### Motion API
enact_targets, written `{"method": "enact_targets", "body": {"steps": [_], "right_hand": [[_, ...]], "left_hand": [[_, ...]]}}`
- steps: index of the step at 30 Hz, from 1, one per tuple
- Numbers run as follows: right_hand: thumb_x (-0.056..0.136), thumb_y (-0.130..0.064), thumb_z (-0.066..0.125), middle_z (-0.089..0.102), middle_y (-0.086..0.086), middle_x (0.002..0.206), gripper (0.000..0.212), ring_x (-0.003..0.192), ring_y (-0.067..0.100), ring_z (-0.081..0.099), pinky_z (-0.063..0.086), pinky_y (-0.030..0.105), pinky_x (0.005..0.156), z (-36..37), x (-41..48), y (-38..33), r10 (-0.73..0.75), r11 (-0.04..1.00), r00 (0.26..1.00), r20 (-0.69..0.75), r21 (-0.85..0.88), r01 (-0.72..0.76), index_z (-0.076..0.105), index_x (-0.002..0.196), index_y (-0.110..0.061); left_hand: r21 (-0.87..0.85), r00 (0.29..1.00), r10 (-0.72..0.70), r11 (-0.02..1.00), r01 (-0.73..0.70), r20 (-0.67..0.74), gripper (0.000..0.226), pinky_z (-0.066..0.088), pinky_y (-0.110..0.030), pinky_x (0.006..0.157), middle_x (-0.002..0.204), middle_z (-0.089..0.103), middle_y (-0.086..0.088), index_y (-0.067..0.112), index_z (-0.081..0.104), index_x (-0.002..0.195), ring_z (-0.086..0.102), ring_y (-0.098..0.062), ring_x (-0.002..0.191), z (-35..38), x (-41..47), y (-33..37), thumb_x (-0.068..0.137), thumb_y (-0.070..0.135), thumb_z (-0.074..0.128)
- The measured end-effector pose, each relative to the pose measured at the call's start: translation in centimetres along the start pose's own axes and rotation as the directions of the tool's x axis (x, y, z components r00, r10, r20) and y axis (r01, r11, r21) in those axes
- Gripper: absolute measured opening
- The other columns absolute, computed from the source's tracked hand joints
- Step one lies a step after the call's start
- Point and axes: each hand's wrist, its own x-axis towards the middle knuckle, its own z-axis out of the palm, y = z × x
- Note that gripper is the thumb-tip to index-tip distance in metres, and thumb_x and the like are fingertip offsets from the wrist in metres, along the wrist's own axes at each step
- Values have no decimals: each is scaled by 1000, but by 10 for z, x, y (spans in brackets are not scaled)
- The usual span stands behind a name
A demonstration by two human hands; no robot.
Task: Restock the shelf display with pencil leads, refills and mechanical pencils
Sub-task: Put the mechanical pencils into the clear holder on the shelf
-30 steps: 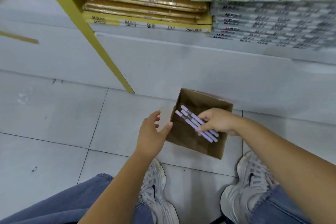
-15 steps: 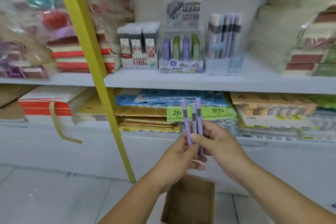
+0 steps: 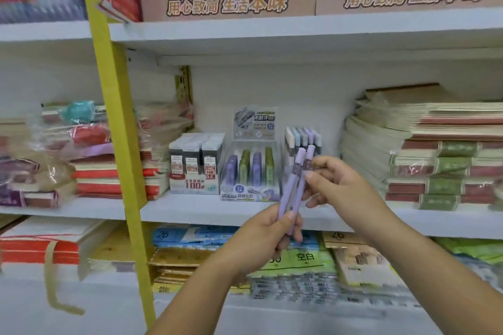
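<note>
1. Your left hand (image 3: 268, 231) is curled round the bottom ends of the purple mechanical pencils (image 3: 295, 185). I can make out two of them, side by side and touching.
2. Your right hand (image 3: 337, 185) pinches the same pair higher up, just below the darker band near the tops. Its other fingers are loosely curled behind.
3. The pencils stand nearly upright with their tops leaning a bit to the right. They're held in the air in front of the middle shelf (image 3: 190, 209) and aren't resting on anything.
4. Right behind the pencil tops is the pencil display (image 3: 296, 134), with pastel pencils standing upright in it.
5. Just left of that is a clear case display (image 3: 251, 171) with purple and green cases in it, and next over is the grey lead box (image 3: 194, 163). All three sit in a row on the middle shelf.
6. Notebook stacks (image 3: 435, 160) fill the shelf to the right. Plastic-wrapped stacks (image 3: 89, 158) sit to the left, either side of the yellow post (image 3: 117, 130).
7. Cardboard boxes (image 3: 226, 0) are on the shelf above, and flat paper packs (image 3: 299, 255) lie on the one below. That part is pretty blurry.
</note>
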Motion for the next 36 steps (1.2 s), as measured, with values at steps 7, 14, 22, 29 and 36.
{"method": "enact_targets", "body": {"steps": [7,14,22,29,36], "right_hand": [[88,-19,61,69,1,86,19,76,17,70,57,30,66,-32,41,-26,-390,921,860,-329,-137,365,54,95,-35],[89,-11,66,65,-7,80,50,77,5,65,52,19,68,-42,58,-6,-523,802,823,-222,-454,388,41,116,-46],[89,-19,66,64,-14,76,45,74,-5,57,40,7,61,-39,64,20,-479,707,872,-100,-633,315,43,115,-48],[89,-21,65,66,-11,74,43,71,-2,57,43,21,61,-39,65,22,-463,721,877,-130,-630,287,45,120,-43],[89,-30,64,42,-11,92,38,94,5,29,30,22,72,-34,71,30,-492,519,861,-128,-837,172,55,125,-39]], "left_hand": [[29,966,79,997,-74,-246,24,38,-21,54,85,73,13,27,62,109,44,-7,57,-13,40,2,106,37,40],[-48,958,103,992,-120,-268,22,34,-16,47,67,60,13,34,64,103,39,-4,49,-19,55,-14,104,37,43],[-19,958,132,990,-142,-256,27,35,-16,48,69,59,14,47,64,92,40,-3,51,-20,61,-25,104,40,41],[1,959,144,989,-148,-245,27,34,-16,48,69,58,14,49,64,93,40,-3,51,-21,63,-28,104,40,40],[-22,964,138,989,-147,-229,28,34,-15,48,67,53,14,48,66,97,39,-1,48,-23,59,-27,104,43,40]]}}
